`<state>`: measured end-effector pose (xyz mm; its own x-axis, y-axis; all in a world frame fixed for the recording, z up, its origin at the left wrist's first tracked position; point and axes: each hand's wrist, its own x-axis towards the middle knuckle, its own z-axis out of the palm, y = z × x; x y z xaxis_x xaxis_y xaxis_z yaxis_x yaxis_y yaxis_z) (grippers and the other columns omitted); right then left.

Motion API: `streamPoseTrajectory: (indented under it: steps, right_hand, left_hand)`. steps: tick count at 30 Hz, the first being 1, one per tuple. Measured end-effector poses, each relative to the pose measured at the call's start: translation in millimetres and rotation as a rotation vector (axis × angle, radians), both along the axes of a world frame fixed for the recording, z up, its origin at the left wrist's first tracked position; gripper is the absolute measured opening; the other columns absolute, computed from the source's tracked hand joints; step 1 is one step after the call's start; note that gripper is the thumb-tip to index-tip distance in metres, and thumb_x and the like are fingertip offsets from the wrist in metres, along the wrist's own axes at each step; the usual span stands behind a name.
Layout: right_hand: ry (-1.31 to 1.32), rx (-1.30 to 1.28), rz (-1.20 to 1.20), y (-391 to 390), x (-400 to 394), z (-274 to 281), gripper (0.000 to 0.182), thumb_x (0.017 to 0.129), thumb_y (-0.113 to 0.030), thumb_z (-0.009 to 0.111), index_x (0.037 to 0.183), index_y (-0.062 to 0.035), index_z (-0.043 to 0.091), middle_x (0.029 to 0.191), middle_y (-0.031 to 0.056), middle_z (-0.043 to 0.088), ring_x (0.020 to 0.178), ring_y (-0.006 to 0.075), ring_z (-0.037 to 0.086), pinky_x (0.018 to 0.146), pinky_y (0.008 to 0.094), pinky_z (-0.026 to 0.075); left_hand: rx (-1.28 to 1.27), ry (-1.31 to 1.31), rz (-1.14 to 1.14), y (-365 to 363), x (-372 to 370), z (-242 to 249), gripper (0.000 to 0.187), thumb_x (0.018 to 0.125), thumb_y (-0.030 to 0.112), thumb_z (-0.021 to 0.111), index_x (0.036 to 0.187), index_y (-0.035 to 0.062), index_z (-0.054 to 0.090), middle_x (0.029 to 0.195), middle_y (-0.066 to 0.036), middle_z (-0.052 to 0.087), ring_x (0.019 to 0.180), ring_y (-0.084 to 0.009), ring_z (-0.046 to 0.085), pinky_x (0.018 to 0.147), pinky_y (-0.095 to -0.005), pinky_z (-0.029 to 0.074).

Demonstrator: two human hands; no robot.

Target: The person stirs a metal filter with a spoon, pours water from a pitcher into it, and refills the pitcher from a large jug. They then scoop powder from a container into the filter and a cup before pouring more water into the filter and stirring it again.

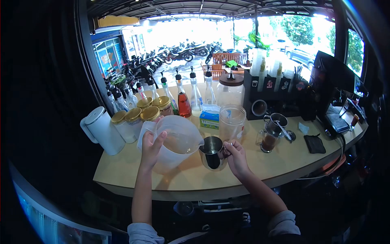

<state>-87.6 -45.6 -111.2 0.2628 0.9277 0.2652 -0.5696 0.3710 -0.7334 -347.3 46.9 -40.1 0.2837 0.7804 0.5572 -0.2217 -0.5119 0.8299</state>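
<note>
My left hand [151,147] is closed on the handle of a large translucent plastic pitcher [172,140], tilted to the right. Its spout sits right by the rim of a shiny steel milk jug [213,152]. With my right hand [235,156] I grip the milk jug's handle, fingers wrapped round it. The jug stands upright over the counter, its dark inside showing from above. Behind the jug is a clear plastic jar [232,122]. A tissue-like box in blue and green [209,119] lies just behind the pitcher.
On the wooden counter [195,181], a white jug [105,130] and gold-lidded jars [150,113] stand left, with pump bottles [184,99] behind. At right are a glass mug [268,143] under a metal filter cup [276,124], a black pouch [315,144] and stacked cups [258,65].
</note>
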Motion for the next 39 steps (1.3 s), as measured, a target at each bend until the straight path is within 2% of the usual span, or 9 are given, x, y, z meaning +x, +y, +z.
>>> streamPoseTrajectory:
  steps: [7, 10, 12, 31, 33, 34, 36, 37, 39]
  right_hand:
    - [0.033, -0.01, 0.043, 20.7, -17.7, 2.6, 0.02, 0.089, -0.007, 0.063, 0.076, -0.0107, 0.048, 0.065, -0.0038, 0.047, 0.059, 0.0049, 0.044, 0.059, 0.0218, 0.035]
    - [0.015, -0.021, 0.033, 25.0, -26.7, 7.0, 0.02, 0.089, -0.007, 0.063, 0.076, -0.0105, 0.049, 0.064, -0.004, 0.047, 0.059, 0.0049, 0.044, 0.06, 0.0217, 0.035]
    - [0.002, -0.019, 0.05, 28.0, -29.6, 6.9, 0.019, 0.09, -0.008, 0.062, 0.076, -0.0099, 0.049, 0.065, -0.0027, 0.048, 0.061, 0.0057, 0.044, 0.062, 0.0223, 0.037]
    - [-0.009, -0.016, 0.069, 20.9, -30.9, 14.8, 0.016, 0.092, -0.01, 0.059, 0.079, -0.009, 0.048, 0.068, -0.0009, 0.049, 0.061, 0.0075, 0.047, 0.062, 0.0267, 0.04]
    - [0.035, -0.008, 0.077, 11.7, -20.3, 15.2, 0.017, 0.091, -0.008, 0.06, 0.078, -0.0089, 0.049, 0.068, -0.001, 0.051, 0.061, 0.0069, 0.048, 0.062, 0.0241, 0.04]
    - [0.075, -0.006, 0.089, 6.3, -14.0, 14.0, 0.017, 0.09, -0.007, 0.062, 0.078, -0.0088, 0.05, 0.067, -0.0011, 0.052, 0.061, 0.0064, 0.048, 0.061, 0.0216, 0.039]
    - [0.065, 0.005, 0.093, -3.7, 2.0, 11.0, 0.017, 0.09, -0.007, 0.062, 0.078, -0.0088, 0.05, 0.067, -0.0014, 0.052, 0.061, 0.0065, 0.048, 0.061, 0.0221, 0.039]
    - [0.049, 0.016, 0.108, -9.3, 10.6, 9.7, 0.017, 0.09, -0.006, 0.061, 0.078, -0.0088, 0.05, 0.068, -0.0017, 0.052, 0.062, 0.0066, 0.048, 0.06, 0.0226, 0.039]
    - [0.049, -0.001, 0.091, -24.5, 28.3, 10.5, 0.017, 0.09, -0.006, 0.061, 0.078, -0.0088, 0.05, 0.068, -0.0018, 0.052, 0.062, 0.0066, 0.048, 0.06, 0.023, 0.039]
  left_hand:
    - [-0.001, -0.151, 0.074, 3.4, -21.5, -3.3, 0.055, 0.091, 0.019, 0.059, 0.134, -0.0067, 0.038, 0.13, -0.014, 0.051, 0.12, -0.0199, 0.049, 0.101, -0.034, 0.04]
    - [-0.097, -0.159, 0.228, 9.4, -35.6, -9.4, 0.05, 0.093, 0.019, 0.055, 0.132, -0.0078, 0.04, 0.131, -0.014, 0.051, 0.121, -0.02, 0.049, 0.103, -0.0349, 0.039]
    - [-0.093, -0.241, 0.27, 12.4, -42.0, -10.6, 0.049, 0.094, 0.022, 0.051, 0.132, -0.008, 0.042, 0.133, -0.015, 0.051, 0.124, -0.0199, 0.047, 0.106, -0.0345, 0.033]
    - [-0.187, -0.35, 0.325, 17.0, -51.4, -54.4, 0.06, 0.099, 0.041, 0.033, 0.142, -0.0006, 0.032, 0.147, -0.011, 0.036, 0.137, -0.023, 0.029, 0.113, -0.041, 0.02]
    - [-0.108, -0.48, 0.569, -15.6, -27.1, -60.6, 0.057, 0.097, 0.033, 0.041, 0.141, -0.0015, 0.031, 0.147, -0.014, 0.032, 0.137, -0.0251, 0.029, 0.112, -0.0413, 0.02]
    - [-0.11, -0.474, 0.561, -32.4, -15.7, -63.9, 0.057, 0.097, 0.033, 0.041, 0.141, -0.0015, 0.031, 0.147, -0.014, 0.032, 0.137, -0.0251, 0.029, 0.112, -0.0413, 0.02]
    - [0.119, -0.331, 0.729, -60.8, 6.4, -72.0, 0.058, 0.092, 0.024, 0.046, 0.141, -0.0019, 0.028, 0.145, -0.015, 0.031, 0.135, -0.0262, 0.03, 0.11, -0.0421, 0.023]
    - [0.114, -0.328, 0.715, -68.2, 15.1, -78.2, 0.058, 0.092, 0.024, 0.046, 0.141, -0.0019, 0.028, 0.145, -0.015, 0.031, 0.135, -0.0262, 0.03, 0.11, -0.0421, 0.023]
    - [0.332, -0.147, 0.789, -78.3, 35.8, -86.0, 0.053, 0.09, 0.019, 0.048, 0.135, -0.0033, 0.033, 0.138, -0.017, 0.037, 0.129, -0.0266, 0.035, 0.105, -0.0382, 0.03]
